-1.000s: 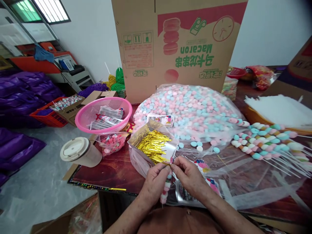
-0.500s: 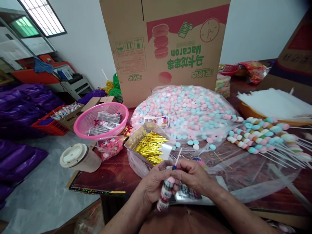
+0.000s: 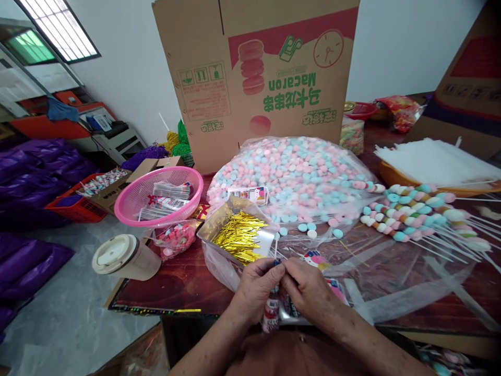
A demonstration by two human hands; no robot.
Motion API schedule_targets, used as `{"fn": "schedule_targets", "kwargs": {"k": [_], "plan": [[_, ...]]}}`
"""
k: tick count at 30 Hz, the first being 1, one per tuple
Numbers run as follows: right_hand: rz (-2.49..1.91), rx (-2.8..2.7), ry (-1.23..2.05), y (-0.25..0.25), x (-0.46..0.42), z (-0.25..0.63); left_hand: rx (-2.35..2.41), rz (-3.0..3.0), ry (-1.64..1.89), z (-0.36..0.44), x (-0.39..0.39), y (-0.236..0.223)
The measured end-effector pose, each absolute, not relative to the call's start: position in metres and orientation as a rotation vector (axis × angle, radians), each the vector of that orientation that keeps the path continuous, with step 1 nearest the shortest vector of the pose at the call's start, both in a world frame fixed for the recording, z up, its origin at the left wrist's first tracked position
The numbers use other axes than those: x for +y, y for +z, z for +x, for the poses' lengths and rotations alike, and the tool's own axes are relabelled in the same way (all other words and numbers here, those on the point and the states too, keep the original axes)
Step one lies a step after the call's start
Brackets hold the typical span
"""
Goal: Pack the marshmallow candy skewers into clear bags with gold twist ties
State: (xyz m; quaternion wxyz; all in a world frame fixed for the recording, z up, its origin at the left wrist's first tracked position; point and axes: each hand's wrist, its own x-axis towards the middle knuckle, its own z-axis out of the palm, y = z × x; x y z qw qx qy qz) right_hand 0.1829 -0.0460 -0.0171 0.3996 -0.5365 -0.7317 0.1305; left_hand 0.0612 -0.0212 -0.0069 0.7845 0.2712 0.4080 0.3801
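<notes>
A marshmallow candy skewer (image 3: 271,315) in a printed clear bag hangs upright beneath my left hand (image 3: 256,287), its white stick poking up above the fingers. My left hand is closed around the bag's gathered neck. Pressed against it from the right, my right hand (image 3: 309,287) is closed too, fingertips pinched at that neck; what they grip is hidden. Just beyond my hands, an open box holds gold twist ties (image 3: 241,235). Printed bags (image 3: 316,259) lie partly under my right hand.
A big clear bag of pink and blue marshmallows (image 3: 289,177) stands before a carton (image 3: 250,130). Candy skewers (image 3: 415,211) lie at right beside white sticks (image 3: 438,159). A pink basket (image 3: 121,206) and a lidded cup (image 3: 131,258) stand at left, near the table's edge.
My right hand has rolled over, knuckles up, and closed in against the left at the bag's neck. The skewer has swung from slanted to nearly upright. The view has shifted slightly right.
</notes>
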Motion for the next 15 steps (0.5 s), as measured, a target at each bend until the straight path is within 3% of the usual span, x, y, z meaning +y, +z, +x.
{"fn": "schedule_targets", "kwargs": {"k": [3, 8, 12, 15], "plan": [[-1.341, -1.95, 0.217, -0.025, -0.045, 0.18, 0.958, 0.577, 0.842, 0.065, -0.016, -0.006], [-1.271, -2.092, -0.284, -0.032, -0.042, 0.182, 1.024, 0.539, 0.905, 0.07, -0.016, -0.014], [-1.394, -1.989, -0.352, -0.014, -0.035, 0.197, 1.142, 0.965, 0.979, 0.062, -0.021, -0.013], [-1.354, -1.92, -0.282, 0.003, -0.037, 0.197, 1.063, 0.837, 0.706, 0.055, -0.011, 0.007]]}}
